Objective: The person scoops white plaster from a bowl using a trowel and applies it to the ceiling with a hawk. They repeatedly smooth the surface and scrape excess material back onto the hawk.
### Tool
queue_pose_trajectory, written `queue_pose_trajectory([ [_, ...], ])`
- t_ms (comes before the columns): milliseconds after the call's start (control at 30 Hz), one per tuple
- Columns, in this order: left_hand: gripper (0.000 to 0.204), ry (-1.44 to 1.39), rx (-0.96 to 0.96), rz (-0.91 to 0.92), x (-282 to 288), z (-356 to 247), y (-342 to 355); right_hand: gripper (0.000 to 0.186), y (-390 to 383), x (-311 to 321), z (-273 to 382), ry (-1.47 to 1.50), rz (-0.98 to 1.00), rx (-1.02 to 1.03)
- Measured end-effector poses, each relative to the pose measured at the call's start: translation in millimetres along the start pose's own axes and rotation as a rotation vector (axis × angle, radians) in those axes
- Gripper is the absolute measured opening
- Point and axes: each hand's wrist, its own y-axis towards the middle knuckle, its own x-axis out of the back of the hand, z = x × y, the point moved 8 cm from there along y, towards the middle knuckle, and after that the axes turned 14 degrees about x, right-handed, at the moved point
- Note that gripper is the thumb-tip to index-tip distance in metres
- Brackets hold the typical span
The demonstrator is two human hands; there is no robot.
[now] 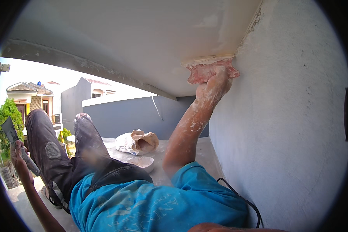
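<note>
My right hand (215, 86), dusted white like its forearm, is raised and closed on a red plastic putty spreader (205, 72). The spreader's far edge lies against the ceiling (143, 42), close to where it meets the wall, and pale putty (208, 60) shows along that edge. At the far left, my left hand (20, 159) is wrapped round the handle of a putty knife (10, 129), its dark blade pointing up. That knife is away from the ceiling, beside my bent knees.
An open paper bag (141, 142) lies on the concrete slab (199, 149), with a white bowl (143, 163) nearer my hip. The grey wall (278, 116) runs close on my right. A dark cable (245, 198) passes by my shoulder. A ceiling beam (85, 63) hangs low; houses stand beyond.
</note>
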Motion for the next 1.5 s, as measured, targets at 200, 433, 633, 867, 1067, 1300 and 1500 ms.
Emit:
queue_pose_trajectory([
  [200,0.022,-0.012,0.061,0.004,-16,-4,-7,0.058,-10,-40,31,0.027,0.186,0.163],
  [433,0.022,-0.076,-0.013,-0.03,-15,-22,-17,0.055,-56,-38,48,-0.121,0.233,0.21],
  [633,0.021,-0.045,-0.066,-0.092,0,-28,-17,0.064,-57,-16,4,-0.604,0.374,0.808],
  [867,0.02,-0.088,0.003,-0.056,-13,-20,-15,0.072,-14,-59,-23,-0.817,0.197,1.171],
  [1067,0.021,-0.038,-0.045,-0.035,-6,-25,-13,0.075,-49,-62,-39,-0.726,0.443,0.965],
  [1300,0.021,-0.047,-0.041,-0.033,-10,-18,-7,0.063,-35,53,-109,-0.173,0.059,0.143],
  [1500,0.022,-0.056,-0.016,-0.024,-5,-12,-3,0.056,44,97,-152,-0.081,-0.071,-0.059],
])
